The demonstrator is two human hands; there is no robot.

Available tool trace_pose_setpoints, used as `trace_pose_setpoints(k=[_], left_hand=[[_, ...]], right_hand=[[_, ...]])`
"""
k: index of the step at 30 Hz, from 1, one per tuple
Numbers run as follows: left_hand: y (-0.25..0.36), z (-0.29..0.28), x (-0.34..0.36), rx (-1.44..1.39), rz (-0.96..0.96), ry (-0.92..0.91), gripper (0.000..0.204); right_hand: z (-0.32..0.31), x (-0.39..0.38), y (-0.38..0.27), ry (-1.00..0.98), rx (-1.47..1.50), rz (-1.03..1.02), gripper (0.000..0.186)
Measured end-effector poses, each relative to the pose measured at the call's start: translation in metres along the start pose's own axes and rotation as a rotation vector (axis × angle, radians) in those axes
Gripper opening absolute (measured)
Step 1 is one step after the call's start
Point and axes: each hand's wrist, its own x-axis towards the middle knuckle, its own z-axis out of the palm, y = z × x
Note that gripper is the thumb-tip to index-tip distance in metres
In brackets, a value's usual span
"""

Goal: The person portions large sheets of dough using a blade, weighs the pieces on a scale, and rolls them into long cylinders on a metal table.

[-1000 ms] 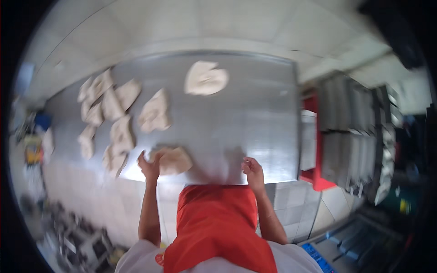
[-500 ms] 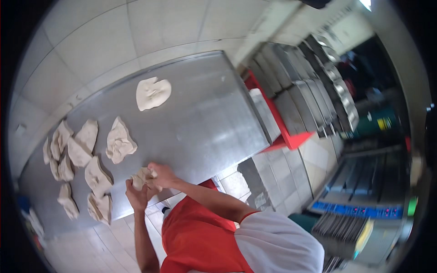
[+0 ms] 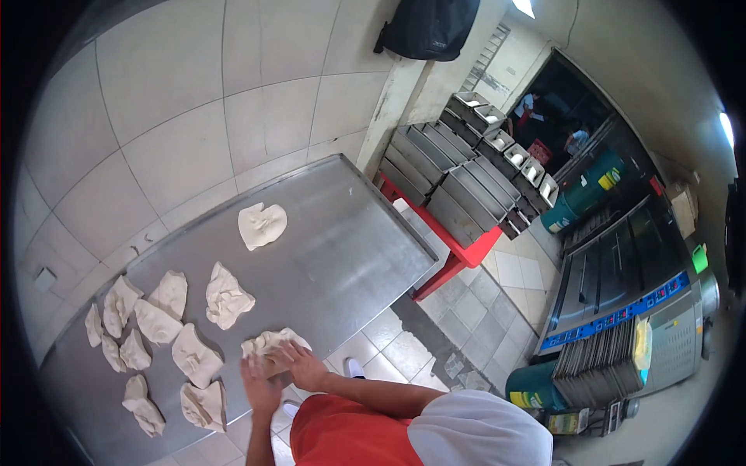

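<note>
A rumpled piece of pale dough point(image 3: 277, 342) lies at the near edge of the steel table point(image 3: 334, 256). My left hand point(image 3: 261, 386) grips its near left side, and part of that hand is blurred. From the right, my right hand point(image 3: 305, 368) is closed over the dough's near side, fingers bent onto it. The hands sit close together and hide the lower part of the piece. Beyond them lies a crumpled dough piece point(image 3: 227, 296), and farther off a flatter, rounded one point(image 3: 262, 225). Several more folded lumps of dough point(image 3: 196, 356) are grouped on the left.
Metal loaf pans point(image 3: 474, 194) are stacked on a red stand point(image 3: 466, 252) past the table's right end. A deck oven point(image 3: 614, 268) and a stack of dark trays point(image 3: 594, 365) stand at the right. The tiled wall point(image 3: 163, 124) borders the table's far side. People point(image 3: 575, 140) appear in the back doorway.
My view has tilted up, showing more wall and oven. The dough between my hands was held bunched at the table edge; now it lies wider on the table with both hands on it.
</note>
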Motion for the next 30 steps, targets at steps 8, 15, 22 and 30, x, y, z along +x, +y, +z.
trace_pose_setpoints(k=[8,15,22,30], left_hand=[[0.034,0.029,0.029,0.171,-0.109,-0.391,0.138],[0.008,0.017,0.055,0.052,-0.174,-0.74,0.162],[0.02,0.012,0.05,0.084,-0.196,-0.686,0.154],[0.017,0.011,0.047,0.055,-0.198,-0.671,0.157]], right_hand=[[-0.002,0.022,-0.002,-0.249,-0.339,-0.002,0.117],[-0.009,0.043,-0.006,-0.498,-0.27,0.052,0.13],[-0.009,0.037,-0.004,-0.452,-0.316,0.062,0.129],[-0.014,0.037,-0.002,-0.472,-0.248,0.019,0.124]])
